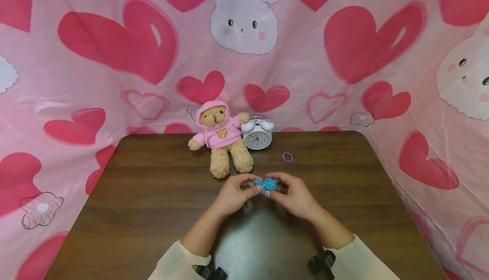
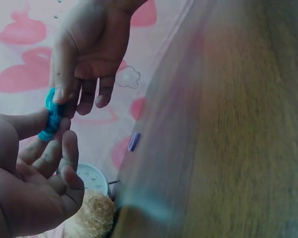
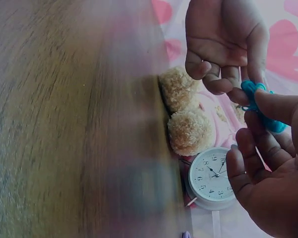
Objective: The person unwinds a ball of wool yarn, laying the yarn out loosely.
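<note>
A small looped bundle of bright blue cord (image 1: 269,184) is held up between both hands over the middle of the table. My left hand (image 1: 236,194) pinches its left end between thumb and fingers. At the other end, the right hand (image 1: 296,194) grips it the same way, thumb toward me. In the left wrist view the blue bundle (image 2: 51,115) shows edge-on between the thumbs and forefingers, while the other fingers curl loosely. The right wrist view has the bundle (image 3: 262,106) partly covered by the right thumb, with loose loops sticking out.
Behind the hands a teddy bear (image 1: 219,137) in a pink hoodie leans near the table's back edge. Beside it stands a white twin-bell alarm clock (image 1: 257,134). A purple ring (image 1: 287,157) lies right of the clock on the brown wooden table (image 1: 153,212). Pink heart-print cloth (image 1: 298,67) surrounds the table.
</note>
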